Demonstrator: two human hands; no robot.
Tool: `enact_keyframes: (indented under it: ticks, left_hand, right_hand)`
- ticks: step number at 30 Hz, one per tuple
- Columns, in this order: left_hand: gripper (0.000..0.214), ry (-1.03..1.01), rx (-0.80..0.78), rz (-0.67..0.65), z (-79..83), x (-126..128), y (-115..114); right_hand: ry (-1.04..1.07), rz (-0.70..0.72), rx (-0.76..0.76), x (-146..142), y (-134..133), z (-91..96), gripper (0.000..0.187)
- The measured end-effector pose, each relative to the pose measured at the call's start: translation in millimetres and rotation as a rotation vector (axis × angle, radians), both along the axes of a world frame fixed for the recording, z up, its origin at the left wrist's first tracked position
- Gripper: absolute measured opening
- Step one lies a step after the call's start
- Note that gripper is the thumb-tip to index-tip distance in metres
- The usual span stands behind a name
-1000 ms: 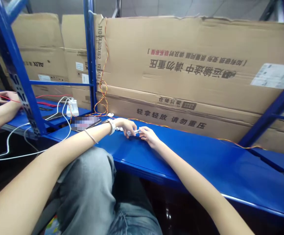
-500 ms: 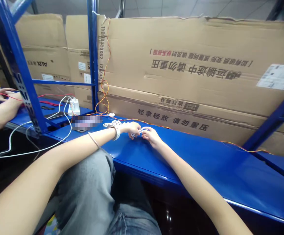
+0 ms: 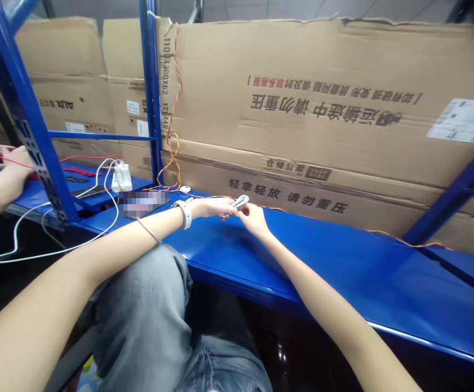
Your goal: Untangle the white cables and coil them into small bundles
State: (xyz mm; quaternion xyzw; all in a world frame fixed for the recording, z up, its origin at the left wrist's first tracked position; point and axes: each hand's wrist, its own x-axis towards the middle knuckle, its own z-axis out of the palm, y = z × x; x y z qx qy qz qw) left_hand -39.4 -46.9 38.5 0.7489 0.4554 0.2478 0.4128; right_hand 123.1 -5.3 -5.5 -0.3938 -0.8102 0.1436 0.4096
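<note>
Over the blue shelf (image 3: 302, 256), my left hand (image 3: 217, 207) is closed on a coiled white cable (image 3: 242, 201), whose loop sticks up between my hands. My right hand (image 3: 254, 220) meets it from the right, thumb and fingers pinched at the base of the loop. The exact grip of the right fingertips is too small to make out fully. More white cable (image 3: 176, 206) lies on the shelf behind my left wrist, mostly hidden by it. A pale band (image 3: 186, 214) circles that wrist.
A phone-like thing with a blurred-out screen (image 3: 143, 203) lies left of my forearm. Beyond it stands a white charger block (image 3: 121, 177) with white cords. Twisted red-yellow wire (image 3: 172, 158) runs along the cardboard (image 3: 302, 71). Blue posts (image 3: 43, 125) frame the shelf; another person's hands (image 3: 8, 158) work at far left.
My hands have come closer together, and the cable's loop now stands higher above them. My left forearm covers more of the cable on the shelf. The view has shifted slightly.
</note>
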Motion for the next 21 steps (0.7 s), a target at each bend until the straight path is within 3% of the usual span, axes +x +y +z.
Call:
enact_keyframes:
  ticks: [4, 7, 9, 14, 18, 21]
  left_hand:
    - [0.031, -0.1, 0.117, 0.224, 4.0, 2.6, 3.1]
    - [0.036, -0.273, 0.186, 0.35, 12.1, -4.2, 3.8]
    - [0.035, -0.283, 0.148, 0.38, 14.4, -10.9, 3.1]
    - [0.039, -0.018, -0.005, 0.351, 6.7, -16.3, 2.3]
    - [0.04, -0.037, 0.069, 0.258, 7.7, -11.1, 2.3]
    - [0.039, -0.088, 0.029, 0.228, 12.4, -9.9, 1.0]
  right_hand:
    - [-0.06, -0.145, 0.009, 8.3, 8.7, -0.3, 0.011]
    - [-0.09, -0.164, -0.057, 16.3, 12.5, -2.9, 0.013]
    - [-0.088, -0.156, -0.091, 19.0, 12.2, -2.6, 0.013]
    - [0.009, -0.189, 0.009, 14.6, 5.1, 3.1, 0.014]
    - [0.073, -0.141, 0.072, 11.9, 0.3, 5.4, 0.015]
    - [0.134, -0.091, 0.102, 13.0, -0.5, 7.3, 0.015]
